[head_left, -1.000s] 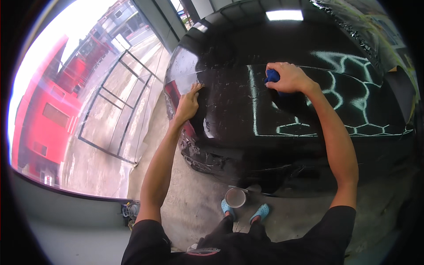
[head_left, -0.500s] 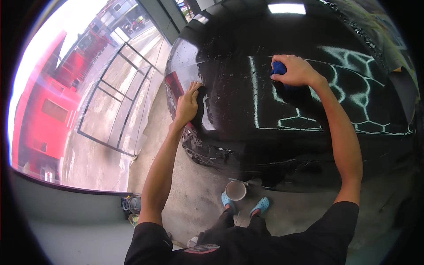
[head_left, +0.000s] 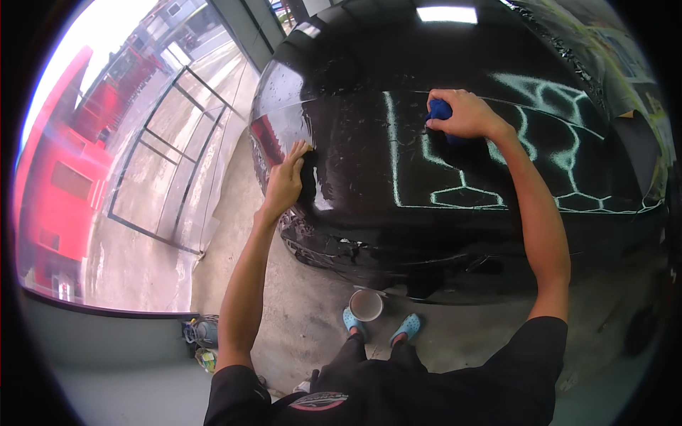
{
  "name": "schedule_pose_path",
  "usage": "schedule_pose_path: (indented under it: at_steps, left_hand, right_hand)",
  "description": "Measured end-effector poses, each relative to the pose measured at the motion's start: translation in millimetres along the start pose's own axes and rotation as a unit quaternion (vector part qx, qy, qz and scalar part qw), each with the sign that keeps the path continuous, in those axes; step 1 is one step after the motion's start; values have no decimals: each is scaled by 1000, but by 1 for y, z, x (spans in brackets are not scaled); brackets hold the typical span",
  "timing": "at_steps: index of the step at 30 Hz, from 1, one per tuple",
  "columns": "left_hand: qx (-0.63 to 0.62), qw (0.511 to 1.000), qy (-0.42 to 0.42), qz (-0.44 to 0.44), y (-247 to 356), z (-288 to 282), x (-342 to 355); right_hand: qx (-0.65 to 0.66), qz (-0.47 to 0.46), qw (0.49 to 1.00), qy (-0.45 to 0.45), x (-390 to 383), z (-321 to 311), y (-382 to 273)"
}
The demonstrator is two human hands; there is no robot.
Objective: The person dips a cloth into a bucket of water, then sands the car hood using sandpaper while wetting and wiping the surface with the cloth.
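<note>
A glossy black car panel (head_left: 355, 163) spreads out before me, with pale green outlines (head_left: 393, 153) on its right half in straight lines and cell-like shapes. My right hand (head_left: 462, 113) is closed round a crumpled blue cloth (head_left: 439, 112), held at the panel near the upper part of the outlines. Part of the cloth is hidden by my fingers and palm. On the left, my left hand (head_left: 286, 176) lies on the panel's curved side with its fingers stretched out, holding nothing. Wet-looking streaks and reflections show beside it.
A round container (head_left: 366, 305) stands on the floor by my feet in light blue clogs (head_left: 406, 327). Masking sheet (head_left: 618, 50) covers the car at the far right. Left are a dark metal frame (head_left: 174, 160) on the ground and a machine (head_left: 204, 331) near the wall.
The whole view has shifted, so the car and both arms appear a little further left. My left hand sits slightly nearer me; my right hand keeps its grip on the cloth at about the same spot.
</note>
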State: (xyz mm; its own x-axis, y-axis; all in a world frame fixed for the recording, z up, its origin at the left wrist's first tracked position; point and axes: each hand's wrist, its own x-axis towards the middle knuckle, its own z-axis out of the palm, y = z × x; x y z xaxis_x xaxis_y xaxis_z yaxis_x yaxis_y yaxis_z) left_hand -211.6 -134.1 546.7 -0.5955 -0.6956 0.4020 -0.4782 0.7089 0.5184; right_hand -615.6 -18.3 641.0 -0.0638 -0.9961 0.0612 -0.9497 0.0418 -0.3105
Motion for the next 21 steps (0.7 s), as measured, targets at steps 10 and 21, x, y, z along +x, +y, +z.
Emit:
schedule_pose_path:
  at_steps: [10,21]
  left_hand:
    - [61,997,46,-31,-39,-4,60]
    - [27,999,20,-41,-5,-4,21]
  right_hand:
    - [4,-65,996,52,11,11,-14]
    - [-4,-13,1000,-18,10,3,-19]
